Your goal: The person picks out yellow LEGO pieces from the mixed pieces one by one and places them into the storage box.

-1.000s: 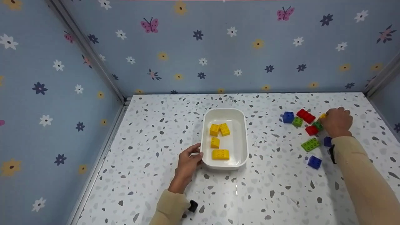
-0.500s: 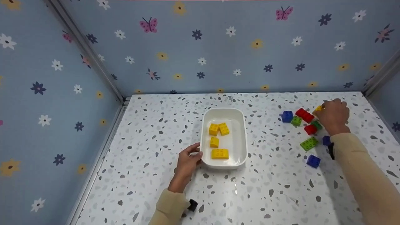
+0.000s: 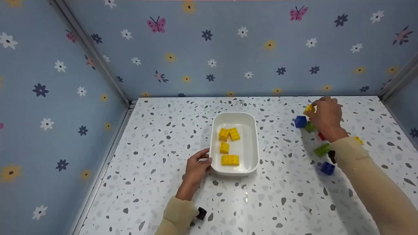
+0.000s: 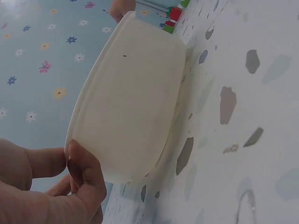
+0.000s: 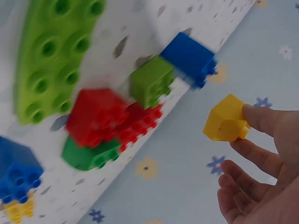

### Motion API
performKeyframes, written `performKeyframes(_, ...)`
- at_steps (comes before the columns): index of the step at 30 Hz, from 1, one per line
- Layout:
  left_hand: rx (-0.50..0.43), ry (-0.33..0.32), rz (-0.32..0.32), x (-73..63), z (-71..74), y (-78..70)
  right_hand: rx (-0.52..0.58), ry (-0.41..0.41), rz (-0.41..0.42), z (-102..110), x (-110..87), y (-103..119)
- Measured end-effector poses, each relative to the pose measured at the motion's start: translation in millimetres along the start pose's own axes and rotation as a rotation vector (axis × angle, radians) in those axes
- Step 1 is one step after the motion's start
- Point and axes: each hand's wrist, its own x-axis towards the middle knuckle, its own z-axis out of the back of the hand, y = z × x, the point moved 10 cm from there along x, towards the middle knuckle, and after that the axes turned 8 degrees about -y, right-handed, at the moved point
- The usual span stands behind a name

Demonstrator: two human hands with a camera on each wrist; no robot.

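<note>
In the head view my left hand (image 3: pixel 195 171) holds the left rim of a white plastic container (image 3: pixel 256 150) near its front corner. The left wrist view shows thumb and fingers pinching that rim. Several yellow toy building bricks (image 3: pixel 230 160) lie inside. At the right, my right hand (image 3: pixel 327 116) pinches another yellow brick (image 5: pixel 224 119) between thumb and fingertips, the remaining fingers loosely bent. It is held up over the far side of the loose bricks, above the blue brick (image 3: pixel 300 121) in the head view.
Loose on the speckled table (image 3: pixel 281 202) are a long lime brick (image 3: pixel 322 150), a small lime brick (image 5: pixel 152 81), red bricks (image 5: pixel 96 116), a dark green brick (image 5: pixel 84 154) and a nearer blue brick (image 3: pixel 327 168). A yellow brick (image 3: pixel 358 140) shows beside the right sleeve. Flowered walls (image 3: pixel 228 49) enclose the table.
My right hand has lifted the yellow brick from the group and carried it left and slightly farther back. My left hand and the container have stayed put.
</note>
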Motion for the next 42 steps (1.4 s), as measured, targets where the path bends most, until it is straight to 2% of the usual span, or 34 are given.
performKeyframes(8,0.015,-0.009,0.015,0.1,0.5,1.3,0.037,-0.039,0.108,1,-4.9,56)
performKeyframes(18,0.013,-0.01,0.024,0.1,1.2,1.0,0.09,-0.054,0.205,-6,-18.1,112)
performKeyframes(31,0.033,-0.01,0.013,-0.3,0.9,1.2,0.092,-0.004,0.229,-20,-32.2,155)
performKeyframes(42,0.038,-0.015,0.024,-0.1,0.7,1.7,0.115,0.029,0.296,-29,-48.6,185)
